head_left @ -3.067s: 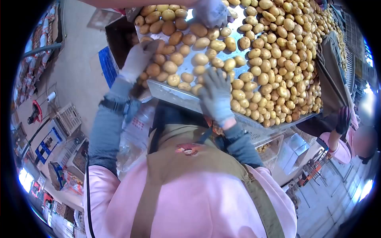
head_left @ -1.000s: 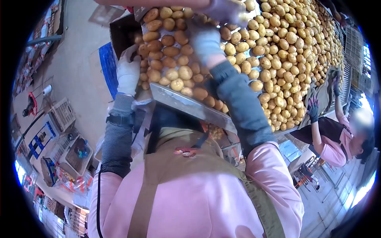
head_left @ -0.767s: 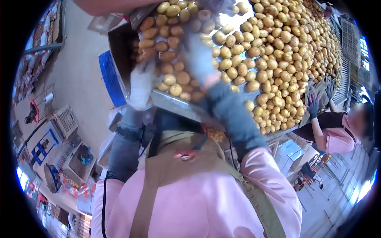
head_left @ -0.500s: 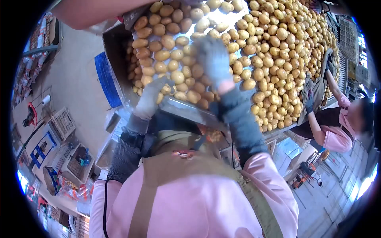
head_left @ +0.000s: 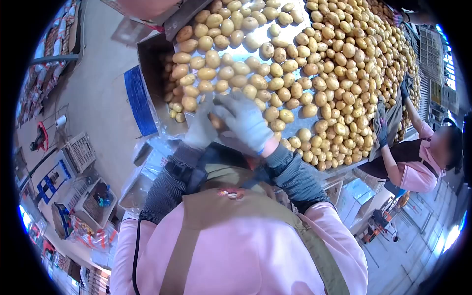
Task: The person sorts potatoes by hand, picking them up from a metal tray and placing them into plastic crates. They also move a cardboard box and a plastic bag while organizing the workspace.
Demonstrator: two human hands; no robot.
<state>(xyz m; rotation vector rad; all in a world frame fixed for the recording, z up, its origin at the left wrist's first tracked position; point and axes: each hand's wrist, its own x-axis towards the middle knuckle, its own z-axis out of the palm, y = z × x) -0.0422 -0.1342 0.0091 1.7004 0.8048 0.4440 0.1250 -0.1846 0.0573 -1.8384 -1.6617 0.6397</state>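
Note:
Many potatoes (head_left: 344, 83) cover a pale metal table (head_left: 241, 51), heaped at the right and loosely spread at the left. At the near edge, my left hand (head_left: 200, 127) in a grey glove is closed around a brownish potato (head_left: 216, 121). My right hand (head_left: 244, 119), gloved too, reaches across from the right against the same potato, its fingers bent and touching my left hand. Whether the right fingers hold anything more is hidden. Loose potatoes lie just beyond both hands.
A dark-walled chute or box (head_left: 156, 66) with potatoes is at the table's left end. A co-worker (head_left: 410, 157) stands at the right, gloved hands at the heap. Another person's arm (head_left: 147, 6) reaches in at the top left. Crates (head_left: 96, 204) stand lower left.
My right hand has come down and left from over the potatoes to meet my left hand. My left hand has shifted slightly right. Potatoes near the edge have moved.

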